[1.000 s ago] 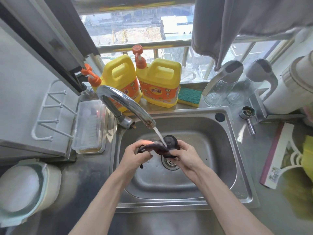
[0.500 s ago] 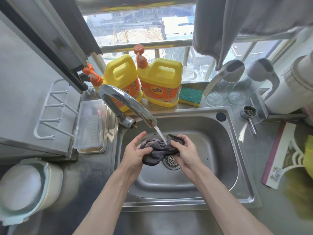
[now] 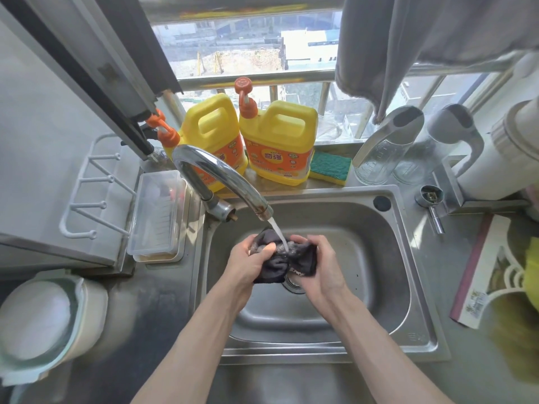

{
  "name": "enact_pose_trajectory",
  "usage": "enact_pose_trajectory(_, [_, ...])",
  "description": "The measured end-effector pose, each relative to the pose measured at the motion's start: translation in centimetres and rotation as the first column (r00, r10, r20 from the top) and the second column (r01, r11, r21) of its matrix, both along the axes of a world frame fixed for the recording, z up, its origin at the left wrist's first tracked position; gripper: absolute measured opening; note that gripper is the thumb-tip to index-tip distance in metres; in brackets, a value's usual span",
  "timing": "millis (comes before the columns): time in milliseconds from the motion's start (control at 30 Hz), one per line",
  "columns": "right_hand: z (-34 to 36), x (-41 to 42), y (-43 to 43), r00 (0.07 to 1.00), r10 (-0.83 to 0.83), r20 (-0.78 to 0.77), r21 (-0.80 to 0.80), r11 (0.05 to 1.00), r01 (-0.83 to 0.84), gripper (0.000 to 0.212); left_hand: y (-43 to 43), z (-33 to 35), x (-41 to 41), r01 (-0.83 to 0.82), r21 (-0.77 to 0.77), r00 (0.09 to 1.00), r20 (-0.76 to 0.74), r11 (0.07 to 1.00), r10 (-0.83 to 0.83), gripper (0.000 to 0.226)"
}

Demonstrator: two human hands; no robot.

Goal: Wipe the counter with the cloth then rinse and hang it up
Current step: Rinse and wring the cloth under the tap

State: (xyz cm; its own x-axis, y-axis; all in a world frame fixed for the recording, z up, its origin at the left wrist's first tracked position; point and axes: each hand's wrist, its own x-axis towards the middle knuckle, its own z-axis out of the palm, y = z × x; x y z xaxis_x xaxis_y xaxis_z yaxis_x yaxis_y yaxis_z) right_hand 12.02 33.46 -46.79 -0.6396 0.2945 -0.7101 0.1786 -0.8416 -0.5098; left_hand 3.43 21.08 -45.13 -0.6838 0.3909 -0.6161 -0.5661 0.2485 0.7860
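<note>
A dark grey cloth (image 3: 284,259) is bunched between both hands over the drain of the steel sink (image 3: 388,293). My left hand (image 3: 248,262) grips its left side with the thumb on top. My right hand (image 3: 320,263) grips its right side, fingers curled round it. Water runs from the chrome tap (image 3: 221,177) onto the middle of the cloth. The drain is mostly hidden under the cloth and my right hand.
Two yellow detergent jugs (image 3: 280,141) and a green-yellow sponge (image 3: 331,167) stand on the sill behind the sink. A clear plastic box (image 3: 159,211) and a white hook rack (image 3: 93,188) sit left. Grey cloths (image 3: 408,45) hang above right. A booklet (image 3: 484,272) lies right.
The cloth went from a stretched twist to a bunched wad under the stream. Both hands have drawn closer together and rub it.
</note>
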Motion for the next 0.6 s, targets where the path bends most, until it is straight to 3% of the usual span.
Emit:
enact_pose_trajectory(133, [-0.6, -0.5, -0.4, 0.986, 0.157, 0.063, 0.018, 0.987, -0.159, 0.016, -0.7, 0.6, -0.7, 0.138, 0.077, 0.99, -0.027, 0.987, -0.136, 0.022])
enact_pose_trajectory(200, [-0.4, -0.7, 0.0, 0.975, 0.204, 0.085, 0.021, 0.978, -0.206, 0.015, -0.9, 0.9, -1.0, 0.108, 0.128, 0.992, 0.052, 0.986, -0.115, 0.034])
enact_pose_trajectory(267, [0.1, -0.9, 0.8, 0.967, 0.211, 0.146, 0.051, 0.974, -0.22, 0.015, -0.8, 0.9, -1.6, 0.017, 0.058, 0.988, 0.154, 0.998, -0.026, 0.048])
enact_pose_trajectory(367, [0.5, -1.3, 1.6, 0.979, 0.094, 0.179, 0.144, 0.982, -0.12, 0.028, -1.1, 0.2, -1.3, -0.047, -0.105, 0.999, 0.004, 0.993, 0.047, 0.024])
enact_pose_trajectory(500, [1.5, -1.4, 1.4, 0.99, 0.081, 0.118, 0.32, 0.94, -0.115, 0.069, 0.2, 0.5, -0.5, -0.13, -0.214, 0.989, -0.091, 0.968, 0.113, 0.024])
enact_pose_trajectory(533, [1.7, -1.4, 1.2, 0.988, 0.103, 0.118, 0.339, 0.931, -0.138, 0.073, 0.9, 0.8, -0.5, -0.148, -0.198, 0.989, -0.002, 0.969, 0.151, 0.033])
enact_pose_trajectory(600, [2.3, -1.6, 0.6, 0.978, 0.162, 0.131, 0.375, 0.905, -0.2, 0.07, 2.2, 1.7, 0.2, -0.125, -0.128, 0.93, 0.33, 0.984, 0.161, 0.062])
